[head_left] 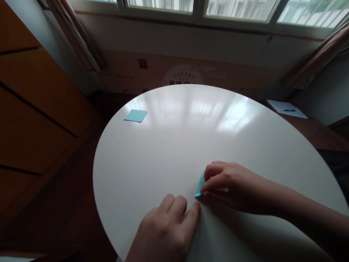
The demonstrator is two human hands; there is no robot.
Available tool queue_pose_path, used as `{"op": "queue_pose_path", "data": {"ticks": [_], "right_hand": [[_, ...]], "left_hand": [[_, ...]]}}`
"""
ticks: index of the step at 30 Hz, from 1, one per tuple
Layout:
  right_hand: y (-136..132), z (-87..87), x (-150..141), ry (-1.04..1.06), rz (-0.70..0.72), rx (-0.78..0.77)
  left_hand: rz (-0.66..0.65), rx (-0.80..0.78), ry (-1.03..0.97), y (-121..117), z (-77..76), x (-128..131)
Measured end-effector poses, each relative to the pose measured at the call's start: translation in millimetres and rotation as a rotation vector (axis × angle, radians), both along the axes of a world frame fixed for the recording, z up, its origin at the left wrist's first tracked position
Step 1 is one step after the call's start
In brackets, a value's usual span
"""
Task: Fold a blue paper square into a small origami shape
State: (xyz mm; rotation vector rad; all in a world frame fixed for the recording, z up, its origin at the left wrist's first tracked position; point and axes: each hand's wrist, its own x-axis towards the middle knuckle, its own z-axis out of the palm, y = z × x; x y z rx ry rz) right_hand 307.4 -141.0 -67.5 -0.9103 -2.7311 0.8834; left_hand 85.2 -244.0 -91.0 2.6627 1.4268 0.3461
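Note:
A small light-blue paper piece (pixel 200 185) lies near the front of the round white table (pixel 169 145). My right hand (pixel 231 185) rests on it with fingers curled together, pinching and pressing it so only its left tip shows. My left hand (pixel 166 227) lies on the tabletop just in front and to the left, fingers bent down and close together, fingertips a short way from the paper's tip. Nothing shows in the left hand.
A stack of light-blue square sheets (pixel 135 115) sits at the table's far left edge. A wooden cabinet (pixel 32 109) stands to the left. A cardboard box (pixel 182 76) leans under the window. A white sheet (pixel 287 108) lies on a dark side surface at right.

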Motion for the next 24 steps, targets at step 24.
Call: {"op": "queue_pose_path", "data": {"ticks": [24], "right_hand": [[10.5, 10.7, -24.1, -0.254, -0.042, -0.045]], "left_hand": [[-0.089, 0.182, -0.175, 14.5, -13.6, -7.3]]}}
